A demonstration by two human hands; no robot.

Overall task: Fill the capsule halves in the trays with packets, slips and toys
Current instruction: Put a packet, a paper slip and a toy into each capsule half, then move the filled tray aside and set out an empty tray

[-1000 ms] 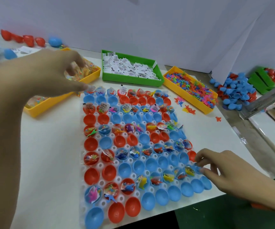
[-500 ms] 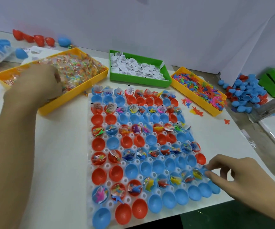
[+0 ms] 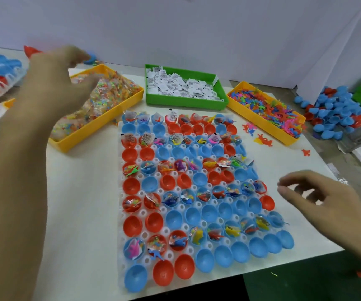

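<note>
1. Across the frame's lower half, a white table (image 3: pixel 84 213) carries a white capsule tray (image 3: pixel 121 253) at centre, its pockets holding red and blue capsule halves (image 3: pixel 131 223); alternate rows are filled with packets and toys, the rows between are bare cups.
2. Left of centre, the left hand (image 3: pixel 51 83) hovers over the yellow packet bin (image 3: pixel 101 124) at upper left, fingers loosely spread and blurred, gripping nothing that I can make out.
3. At lower right, the right hand (image 3: pixel 327 205) floats beside the tray's right edge, fingers relaxed and slightly apart, holding nothing.
4. At upper centre, a green bin of paper slips (image 3: pixel 184 88) sits behind the tray.
5. At upper right, a yellow bin of small plastic toys (image 3: pixel 266 109) lies slanted, with loose toys (image 3: pixel 262 140) on the table just beside it.
6. At the far right edge lies a heap of loose blue and red halves (image 3: pixel 336 114).
</note>
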